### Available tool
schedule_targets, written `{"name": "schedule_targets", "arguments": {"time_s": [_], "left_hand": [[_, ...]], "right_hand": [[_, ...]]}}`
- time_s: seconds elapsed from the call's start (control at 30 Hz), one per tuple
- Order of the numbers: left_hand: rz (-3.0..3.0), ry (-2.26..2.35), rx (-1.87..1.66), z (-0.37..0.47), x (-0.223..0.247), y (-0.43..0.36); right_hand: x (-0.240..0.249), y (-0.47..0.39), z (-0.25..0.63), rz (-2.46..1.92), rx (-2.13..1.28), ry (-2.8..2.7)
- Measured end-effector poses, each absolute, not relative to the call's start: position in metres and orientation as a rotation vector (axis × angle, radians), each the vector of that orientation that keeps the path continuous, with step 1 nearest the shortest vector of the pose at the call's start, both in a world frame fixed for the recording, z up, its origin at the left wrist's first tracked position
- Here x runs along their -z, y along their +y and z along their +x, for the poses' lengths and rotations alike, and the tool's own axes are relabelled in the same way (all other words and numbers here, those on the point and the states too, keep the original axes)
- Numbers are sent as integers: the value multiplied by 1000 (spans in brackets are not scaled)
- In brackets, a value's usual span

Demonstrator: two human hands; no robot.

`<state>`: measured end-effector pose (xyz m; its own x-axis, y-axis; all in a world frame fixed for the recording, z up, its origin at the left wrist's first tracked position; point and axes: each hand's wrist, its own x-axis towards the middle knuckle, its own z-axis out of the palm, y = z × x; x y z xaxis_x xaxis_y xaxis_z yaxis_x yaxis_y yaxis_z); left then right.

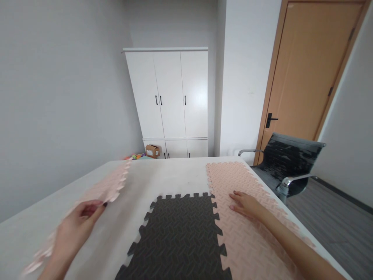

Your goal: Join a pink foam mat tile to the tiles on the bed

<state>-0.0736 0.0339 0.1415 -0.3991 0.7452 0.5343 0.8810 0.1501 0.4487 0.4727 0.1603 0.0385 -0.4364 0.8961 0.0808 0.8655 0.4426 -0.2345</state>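
The left hand (76, 221) pinched a blurred pale pink foam puzzle tile (99, 194), probably long axis pointing away; the dark grey foam tile (177, 237) lay to its right, beside the flat-spread right hand (244, 204)

No legible text, label, brand or number anywhere.

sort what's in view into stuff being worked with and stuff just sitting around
In use:
- loose pink foam mat, held by the left hand
- pink mat on the table, under the right hand
- dark grey mat joined to it

Lying about:
- office chair
- white cabinet
- cardboard box
- door
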Motion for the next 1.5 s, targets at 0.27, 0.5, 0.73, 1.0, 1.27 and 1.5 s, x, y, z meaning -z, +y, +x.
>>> {"name": "schedule_targets", "arguments": {"time_s": [0.27,0.5,0.73,1.0,1.27,1.5], "left_hand": [[-2154,-2007,1073,111,-106,159],[-2353,-1971,821,202,-52,190],[-2402,-1937,802,189,-51,193],[-2307,-1858,1047,163,-76,192],[-2433,-1845,856,190,-42,193],[-2434,-1871,689,194,-37,202]], "right_hand": [[-41,160,474,-1521,-270,-2498],[-48,161,474,-1516,-281,-2512],[-48,161,474,-1537,-272,-2508],[-46,163,474,-1510,-286,-2514],[-47,162,474,-1522,-289,-2521],[-50,160,474,-1517,-312,-2519]]}}
